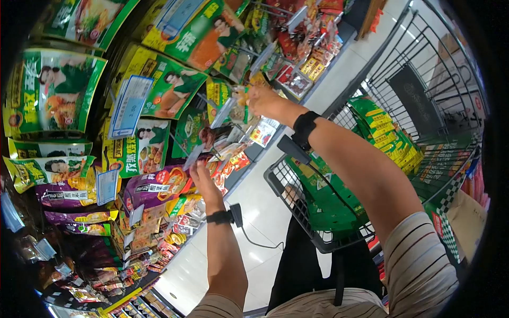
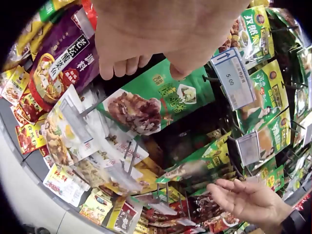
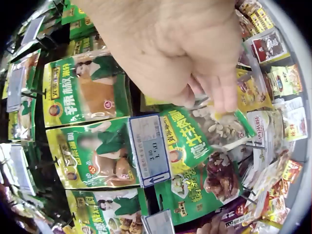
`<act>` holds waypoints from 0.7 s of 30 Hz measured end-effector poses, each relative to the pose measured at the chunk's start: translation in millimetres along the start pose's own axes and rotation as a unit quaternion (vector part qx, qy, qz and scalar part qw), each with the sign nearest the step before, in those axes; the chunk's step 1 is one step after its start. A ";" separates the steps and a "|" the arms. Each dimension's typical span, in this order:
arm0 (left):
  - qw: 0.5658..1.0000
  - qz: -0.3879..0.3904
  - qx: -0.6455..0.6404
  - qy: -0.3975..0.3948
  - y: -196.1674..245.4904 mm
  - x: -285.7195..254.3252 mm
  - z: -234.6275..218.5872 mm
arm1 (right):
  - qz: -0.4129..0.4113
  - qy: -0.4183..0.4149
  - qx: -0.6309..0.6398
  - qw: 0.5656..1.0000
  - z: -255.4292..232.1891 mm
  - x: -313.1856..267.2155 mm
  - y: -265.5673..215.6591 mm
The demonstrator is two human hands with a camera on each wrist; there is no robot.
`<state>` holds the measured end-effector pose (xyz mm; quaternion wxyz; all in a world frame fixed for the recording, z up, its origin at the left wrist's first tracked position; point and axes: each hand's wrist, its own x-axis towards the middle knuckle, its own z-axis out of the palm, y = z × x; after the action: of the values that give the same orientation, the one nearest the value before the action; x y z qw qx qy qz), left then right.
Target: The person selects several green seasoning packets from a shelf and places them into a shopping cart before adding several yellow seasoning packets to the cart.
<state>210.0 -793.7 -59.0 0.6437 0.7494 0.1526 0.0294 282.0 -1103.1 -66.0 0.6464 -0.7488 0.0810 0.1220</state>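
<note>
My right hand (image 1: 263,100) reaches in at the hanging packets, its fingers over a green-and-yellow seasoning packet (image 3: 187,139) with a clear window showing pale dried pieces. In the left wrist view, that hand's fingers stretch out loosely beside the packets. My left hand (image 1: 205,184) is lower on the rack, fingers extended. Beneath its thumb and fingertips hangs a green packet (image 2: 156,100) picturing dark braised meat. A purple pickled-fish seasoning packet (image 2: 63,61) lies beside these fingers. Both wrists wear black straps with small cameras.
A black shopping cart (image 1: 273,175) stands at my right, holding green bags and a stack of yellow-green packets (image 1: 387,138). Price tags (image 1: 130,106) stick out on metal hooks before the packets. Small sachets (image 1: 294,79) line the shelf's lower edge along the tiled floor (image 1: 246,212).
</note>
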 end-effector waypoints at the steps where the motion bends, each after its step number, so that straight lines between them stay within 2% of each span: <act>1: 1.000 -0.015 0.003 0.005 -3.1 -13.2 1.3 | -0.006 -0.006 -0.002 1.000 -5.4 -16.3 -4.6; 2: 0.999 -0.030 0.008 0.011 -5.3 -27.0 0.2 | -0.012 -0.013 -0.004 1.000 -9.9 -32.7 -9.2; 3: 0.999 -0.031 0.021 -0.022 -9.4 -38.3 -4.5 | -0.028 -0.039 -0.017 0.999 -16.7 -45.4 -10.2; 5: 0.994 -0.035 0.047 -0.091 -20.5 -56.3 -10.2 | -0.027 -0.041 -0.052 0.997 -29.2 -70.1 -11.5; 6: 0.992 -0.048 0.059 -0.097 -19.5 -64.6 -5.4 | -0.025 -0.042 -0.069 0.996 -36.1 -83.1 -12.1; 12: 0.973 -0.086 0.116 -0.178 22.7 -106.4 39.6 | -0.034 -0.091 -0.109 0.989 -83.0 -152.4 -9.0; 18: 0.948 -0.039 0.158 -0.274 66.8 -113.4 98.8 | -0.108 -0.104 -0.122 0.981 -137.1 -240.5 -28.5; 21: 0.912 -0.022 0.247 -0.326 71.2 -120.3 120.6 | -0.153 -0.059 -0.133 0.978 -151.3 -286.8 -29.6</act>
<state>138.2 -949.9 8.1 0.4521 0.8491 -0.0467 -0.2691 27.5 -1258.5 64.9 0.5560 -0.8229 -0.0894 0.0758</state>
